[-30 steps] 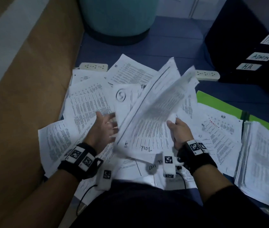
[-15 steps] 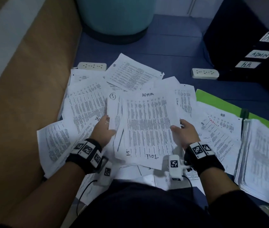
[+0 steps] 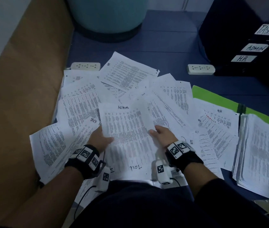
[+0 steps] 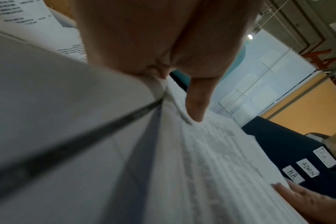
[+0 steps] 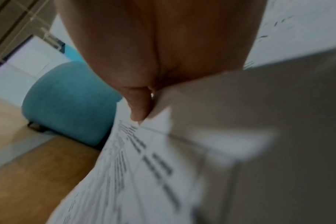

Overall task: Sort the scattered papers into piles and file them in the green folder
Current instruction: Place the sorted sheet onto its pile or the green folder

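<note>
Holding ADMIN sheet | left hand pinching left edge | right hand pinching right edge | green folder right

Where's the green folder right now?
Head view, right side: the flat green folder lies on the blue floor, mostly under white printed sheets, beside the thick paper stack.

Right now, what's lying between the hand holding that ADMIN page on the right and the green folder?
In the head view, loose printed sheets, one marked HR, overlap across the floor from the right hand to the green folder. No bare floor shows between them.
</note>
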Action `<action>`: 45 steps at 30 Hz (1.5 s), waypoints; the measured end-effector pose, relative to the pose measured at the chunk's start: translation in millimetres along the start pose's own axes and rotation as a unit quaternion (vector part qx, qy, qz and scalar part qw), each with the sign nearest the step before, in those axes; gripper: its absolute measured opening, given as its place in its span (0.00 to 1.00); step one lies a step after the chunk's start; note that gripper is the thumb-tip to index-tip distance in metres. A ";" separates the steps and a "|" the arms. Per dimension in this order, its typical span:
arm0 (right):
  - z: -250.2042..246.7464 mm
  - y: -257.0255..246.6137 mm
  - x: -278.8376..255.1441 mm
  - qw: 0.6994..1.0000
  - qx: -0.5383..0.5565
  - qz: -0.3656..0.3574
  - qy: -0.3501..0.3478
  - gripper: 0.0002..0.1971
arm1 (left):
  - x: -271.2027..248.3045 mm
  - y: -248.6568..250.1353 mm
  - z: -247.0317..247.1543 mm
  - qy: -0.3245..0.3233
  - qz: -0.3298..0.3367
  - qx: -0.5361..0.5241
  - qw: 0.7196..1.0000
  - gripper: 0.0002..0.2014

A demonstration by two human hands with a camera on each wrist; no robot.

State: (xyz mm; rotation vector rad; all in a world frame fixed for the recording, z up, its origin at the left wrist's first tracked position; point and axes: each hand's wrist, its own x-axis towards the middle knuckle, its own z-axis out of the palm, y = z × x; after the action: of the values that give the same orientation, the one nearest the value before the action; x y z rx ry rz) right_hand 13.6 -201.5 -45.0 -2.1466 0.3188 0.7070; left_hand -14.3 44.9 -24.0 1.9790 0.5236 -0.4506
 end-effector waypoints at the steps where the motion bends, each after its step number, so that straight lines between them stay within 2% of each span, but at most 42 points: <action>1: -0.6 -1.3 2.3 0.999 -0.041 0.005 0.022 0.20 | -0.9 0.2 -1.7 0.008 -0.006 -0.014 1.000 0.23; 3: -5.0 -2.1 3.6 0.987 -0.104 0.029 0.118 0.26 | -2.3 -0.9 -9.6 0.023 0.001 -0.050 0.998 0.21; 5: -10.8 0.2 4.8 0.960 -0.182 0.077 0.199 0.33 | -0.1 -7.1 -23.4 0.025 0.016 -0.060 0.998 0.21; 7: -14.6 4.0 5.1 0.943 -0.249 0.118 0.186 0.36 | 12.5 -24.0 -36.1 0.036 0.001 -0.061 0.997 0.32; 9: -15.5 9.7 9.9 0.939 -0.271 0.115 0.179 0.30 | 21.4 -36.0 -43.7 0.037 -0.006 -0.066 0.997 0.35; 13: -24.4 13.5 9.6 0.954 -0.204 0.027 0.217 0.07 | 23.7 -37.6 -42.8 0.043 -0.005 -0.110 0.993 0.31; 14: -28.8 13.3 7.5 0.954 -0.204 0.018 0.217 0.05 | 23.8 -37.3 -41.3 0.040 -0.005 -0.120 0.992 0.30; 17: -43.8 11.5 1.7 0.949 -0.226 0.031 0.217 0.07 | 16.9 -24.9 -35.1 0.033 0.013 -0.132 0.991 0.18; 19: -52.8 14.7 0.6 0.947 -0.217 0.021 0.235 0.08 | 13.6 -14.9 -31.4 0.021 0.035 -0.131 0.991 0.15; 23: -68.8 14.4 -8.9 0.947 -0.081 -0.070 0.303 0.06 | 7.3 7.2 -35.6 -0.005 0.065 -0.142 0.988 0.06; 25: -76.1 3.5 -19.1 0.947 0.008 -0.103 0.304 0.05 | 5.5 15.7 -40.7 -0.029 0.061 -0.185 0.980 0.03; 26: -77.7 -3.3 -23.6 0.947 0.056 -0.108 0.298 0.05 | 5.6 18.3 -42.2 -0.035 0.058 -0.200 0.977 0.08; 27: -77.8 -9.2 -26.7 0.946 0.110 -0.109 0.285 0.05 | 9.2 17.8 -41.7 -0.036 0.042 -0.224 0.973 0.09; 29: -72.2 -17.8 -29.1 0.939 0.231 -0.114 0.227 0.08 | 15.5 16.6 -35.2 -0.023 0.013 -0.255 0.967 0.02; 32: -50.0 -24.0 -26.0 0.930 0.323 -0.106 0.140 0.12 | 18.2 14.8 -23.2 -0.009 -0.004 -0.256 0.967 0.10; 35: -31.1 -27.4 -27.3 0.959 0.245 -0.117 0.083 0.09 | 19.3 4.8 -20.3 -0.002 0.004 -0.239 0.971 0.15; 37: -27.1 -24.8 -25.4 0.971 0.204 -0.111 0.050 0.08 | 18.2 -0.7 -21.8 0.010 0.008 -0.192 0.981 0.13; 39: -27.4 -16.7 -15.6 0.984 0.141 -0.076 0.077 0.04 | 17.7 -5.6 -25.6 0.030 0.000 -0.165 0.986 0.10; 40: -28.3 -11.4 -8.3 0.991 0.058 -0.038 0.113 0.09 | 16.4 -6.5 -27.5 0.037 -0.007 -0.151 0.988 0.09; 41: -27.9 -4.4 -0.2 0.989 -0.044 0.010 0.144 0.19 | 16.5 -9.0 -29.0 0.037 -0.009 -0.141 0.989 0.09; 43: -24.2 4.7 7.5 0.958 -0.212 0.082 0.173 0.33 | 15.1 -12.6 -31.0 0.035 -0.021 -0.139 0.989 0.12; 45: -17.9 11.7 10.7 0.936 -0.291 0.092 0.174 0.37 | 14.9 -16.3 -31.9 0.037 -0.025 -0.128 0.991 0.13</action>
State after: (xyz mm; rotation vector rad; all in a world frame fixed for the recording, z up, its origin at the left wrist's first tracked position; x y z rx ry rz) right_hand 23.7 -222.6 -49.9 -2.8462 0.5587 0.5651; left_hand -7.8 82.7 -30.0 1.7441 0.6471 -0.3239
